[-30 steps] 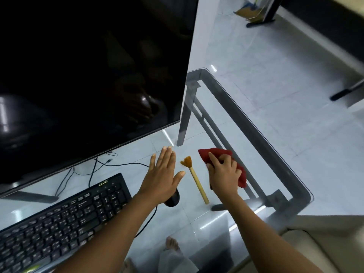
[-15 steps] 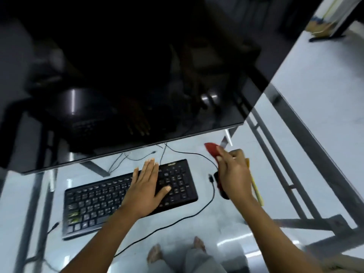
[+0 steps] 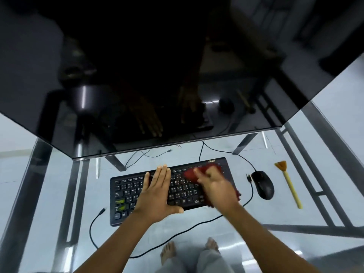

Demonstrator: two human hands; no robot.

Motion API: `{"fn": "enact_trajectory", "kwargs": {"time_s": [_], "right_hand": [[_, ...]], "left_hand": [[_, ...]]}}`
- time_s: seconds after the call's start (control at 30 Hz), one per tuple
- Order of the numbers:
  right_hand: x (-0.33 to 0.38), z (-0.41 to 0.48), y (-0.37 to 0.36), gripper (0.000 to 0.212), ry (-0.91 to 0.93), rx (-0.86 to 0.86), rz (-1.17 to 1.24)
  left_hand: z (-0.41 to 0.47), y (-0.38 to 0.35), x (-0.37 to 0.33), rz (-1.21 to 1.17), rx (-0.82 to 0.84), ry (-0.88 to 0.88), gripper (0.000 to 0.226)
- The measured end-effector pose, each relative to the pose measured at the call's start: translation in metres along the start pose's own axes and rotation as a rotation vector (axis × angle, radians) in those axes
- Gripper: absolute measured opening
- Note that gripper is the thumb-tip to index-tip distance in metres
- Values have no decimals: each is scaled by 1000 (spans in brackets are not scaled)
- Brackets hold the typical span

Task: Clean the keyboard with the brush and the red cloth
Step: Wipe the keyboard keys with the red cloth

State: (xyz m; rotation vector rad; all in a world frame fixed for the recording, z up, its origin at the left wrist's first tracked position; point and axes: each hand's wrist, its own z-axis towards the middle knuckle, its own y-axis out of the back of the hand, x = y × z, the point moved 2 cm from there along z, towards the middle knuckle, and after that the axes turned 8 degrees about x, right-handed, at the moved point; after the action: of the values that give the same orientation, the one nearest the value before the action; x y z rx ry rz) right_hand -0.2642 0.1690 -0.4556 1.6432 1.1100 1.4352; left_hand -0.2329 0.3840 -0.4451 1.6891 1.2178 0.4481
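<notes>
A black keyboard [image 3: 128,192] lies on the glass desk below the monitor. My left hand [image 3: 157,192] rests flat on its middle keys with fingers straight. My right hand [image 3: 215,186] grips the red cloth [image 3: 192,174] and presses it onto the keyboard's right part; the hand is motion-blurred and covers much of the cloth. The brush [image 3: 288,182], with a yellow handle and orange bristles pointing away from me, lies on the desk to the right of the mouse, untouched.
A black mouse [image 3: 263,185] sits just right of the keyboard, its cable looping along the desk front. A large dark monitor [image 3: 157,75] overhangs the back. The glass desk [image 3: 49,184] has a metal frame; my feet show through it.
My right hand carried the red cloth from the right side of the desk onto the keyboard. My left hand moved onto the keyboard's keys. The camera swung left to centre the keyboard.
</notes>
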Motion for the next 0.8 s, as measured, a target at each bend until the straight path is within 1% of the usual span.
{"fn": "enact_trajectory", "kwargs": {"time_s": [0.03, 0.07, 0.1, 0.13, 0.17, 0.23, 0.27, 0.3, 0.33, 0.37, 0.43, 0.47, 0.5, 0.53, 0.57, 0.63, 0.67, 0.7, 0.73, 0.77, 0.8], "right_hand": [[-10, 7, 10, 31, -116, -98, -43], [-18, 12, 18, 34, -218, -189, -140], [-19, 15, 20, 37, -290, -219, -164], [-7, 16, 14, 41, -287, -186, -207], [12, 14, 3, 46, -203, -133, -190], [54, -4, -27, 47, 42, 13, -86], [61, -13, -35, 45, 154, 84, -111], [57, -11, -31, 41, 192, 99, -110], [46, -5, -17, 36, 134, 90, -112], [29, 4, -7, 36, 45, 40, -137], [7, 18, 16, 42, -136, -142, -211], [10, 21, 17, 44, -173, -203, -208], [18, 23, 9, 43, -153, -195, -165], [32, 18, -2, 41, -102, -136, -157], [48, 8, -16, 42, -3, -47, -138], [49, -5, -28, 60, 218, 94, -205], [37, -3, -19, 68, 250, 100, -236], [24, 3, -2, 68, 184, 50, -235], [9, 10, 16, 59, 59, -34, -168], [-2, 17, 31, 42, -62, -130, -104], [-10, 20, 38, 32, -197, -134, 4]], "left_hand": [[0, 0, 0, -2, 0, -2, 130], [0, 1, 1, -3, -1, -4, 130], [0, 1, 2, -1, 0, -4, 131], [-1, 0, 5, 1, 0, 1, 131], [-3, -1, 9, 7, 1, 9, 132], [-7, -4, 16, 29, 7, 15, 132], [-7, -4, 17, 34, 7, 14, 132], [-5, -4, 16, 34, 5, 7, 132], [-2, -2, 14, 34, 3, -5, 131], [2, 0, 12, 34, 2, -17, 131], [7, 4, 10, 38, 4, -29, 131], [7, 3, 13, 39, 5, -25, 132], [6, 2, 15, 38, 9, -21, 132], [4, 0, 17, 35, 19, -19, 132], [3, -2, 17, 31, 26, -16, 133], [1, -4, 15, 20, 32, -12, 133], [2, -3, 13, 13, 37, -10, 133], [3, -1, 12, 15, 36, -8, 133], [4, 1, 12, 27, 32, -7, 134], [4, 2, 13, 41, 36, -6, 134], [3, 3, 15, 49, 40, 0, 134]]}}
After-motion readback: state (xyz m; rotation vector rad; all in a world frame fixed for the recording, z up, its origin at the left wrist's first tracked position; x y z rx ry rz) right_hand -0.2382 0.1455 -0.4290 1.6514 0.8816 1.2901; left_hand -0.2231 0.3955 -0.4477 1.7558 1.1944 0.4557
